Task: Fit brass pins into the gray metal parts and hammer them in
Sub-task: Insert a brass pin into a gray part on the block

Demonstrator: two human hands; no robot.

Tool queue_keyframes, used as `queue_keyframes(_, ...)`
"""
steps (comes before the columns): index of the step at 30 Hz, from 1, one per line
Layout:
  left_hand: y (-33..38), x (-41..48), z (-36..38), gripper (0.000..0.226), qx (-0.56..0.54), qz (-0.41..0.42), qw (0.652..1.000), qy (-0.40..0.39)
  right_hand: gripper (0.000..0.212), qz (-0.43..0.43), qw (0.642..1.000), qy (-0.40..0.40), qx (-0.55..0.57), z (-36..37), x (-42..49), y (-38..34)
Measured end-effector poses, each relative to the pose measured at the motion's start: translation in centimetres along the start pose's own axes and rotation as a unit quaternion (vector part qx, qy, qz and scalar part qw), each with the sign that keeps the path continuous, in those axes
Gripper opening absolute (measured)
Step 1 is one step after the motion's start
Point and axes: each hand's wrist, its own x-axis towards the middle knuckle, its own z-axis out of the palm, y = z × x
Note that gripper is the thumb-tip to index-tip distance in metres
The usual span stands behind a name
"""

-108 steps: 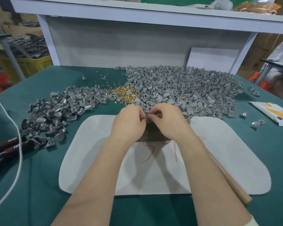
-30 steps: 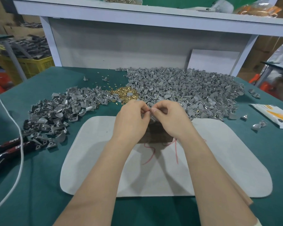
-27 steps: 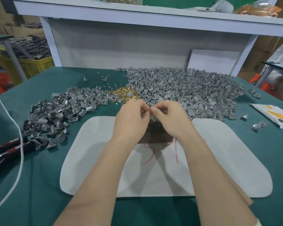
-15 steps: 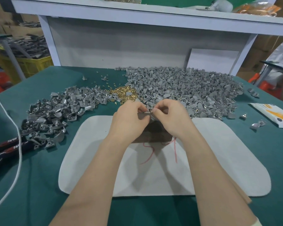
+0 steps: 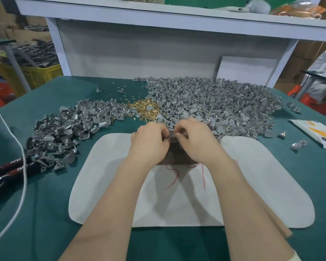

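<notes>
Pin heap (image 5: 144, 108) between two part piles, behind mat (image 5: 105, 185)

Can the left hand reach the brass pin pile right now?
Probably yes: the brass pin pile lies just beyond the left hand, only green cloth between, though its fingers pinch a gray part.

Place: looked like a small factory workshop, honestly
Bench: green table (image 5: 45, 213) was piled with loose gray metal parts (image 5: 215, 104) and brass pins (image 5: 143, 108)
Background: yellow crate (image 5: 38, 76) of more metal bits (image 5: 36, 53), white shelf (image 5: 177, 17) overhead
</notes>
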Motion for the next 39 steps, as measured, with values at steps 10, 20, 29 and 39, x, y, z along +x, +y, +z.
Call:
queue_keyframes(10,0.1,0.0,0.1,0.009,-0.025,0.016,0.999,0.015,0.011,-0.028,0.997,-0.037,-0.058,-0.4,0.6,-0.4)
queue_keyframes(20,0.1,0.1,0.0,0.009,0.017,0.012,1.0,0.017,0.019,-0.016,0.988,-0.038,-0.149,0.2,0.7,-1.6)
queue_keyframes(29,-0.6,0.5,0.3,0.007,0.042,0.024,0.999,0.002,0.013,-0.02,0.994,-0.001,-0.111,1.0,0.3,-1.3)
queue_keyframes(39,-0.5,0.4,0.6,0.005,0.034,0.01,0.999,0.016,0.009,0.045,0.997,0.037,0.048,0.7,0.3,0.4)
